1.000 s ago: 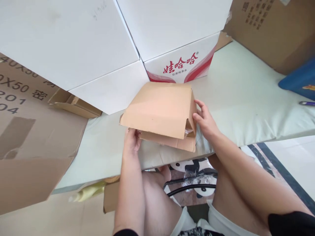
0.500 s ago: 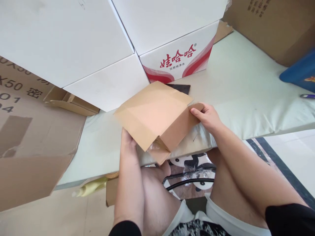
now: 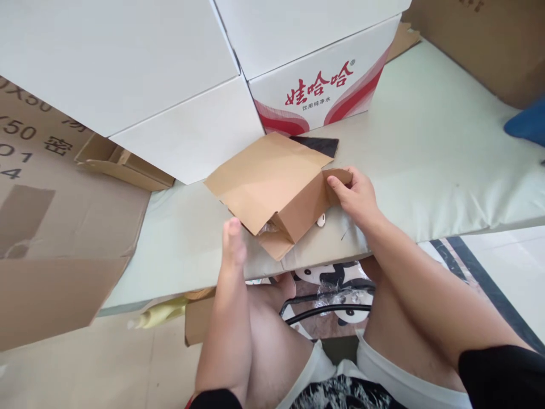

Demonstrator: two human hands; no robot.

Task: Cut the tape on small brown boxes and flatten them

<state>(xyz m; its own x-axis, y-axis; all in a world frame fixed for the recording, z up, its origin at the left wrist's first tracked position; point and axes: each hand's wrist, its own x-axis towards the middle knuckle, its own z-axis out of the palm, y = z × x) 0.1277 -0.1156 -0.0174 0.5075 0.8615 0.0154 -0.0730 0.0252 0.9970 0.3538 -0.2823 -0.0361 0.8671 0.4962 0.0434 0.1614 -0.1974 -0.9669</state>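
A small brown cardboard box (image 3: 266, 184) lies tilted on the pale green cloth, its wide top flap covering most of it. Clear plastic shows in the gap at its near end. My right hand (image 3: 355, 193) pinches a side flap of this box between thumb and fingers. Just off the box's near left edge is my left hand (image 3: 234, 244), seen edge-on with its fingers stretched out and nothing visible in it. A small white piece (image 3: 321, 220) pokes out beside the box, below my right hand. Behind the box lies a flat black item (image 3: 319, 145), partly covered.
White cartons (image 3: 170, 130) are stacked behind, one with red lettering (image 3: 319, 85). A large brown carton (image 3: 63, 227) stands at left, another (image 3: 477, 51) at back right. A blue object (image 3: 528, 122) is at the right edge. The cloth-covered surface (image 3: 426, 165) ends above my knees.
My left hand has come away from the box's left edge, its fingers now straight. The box's near end has lowered, and the white piece beside it now shows. My right hand keeps its pinch.
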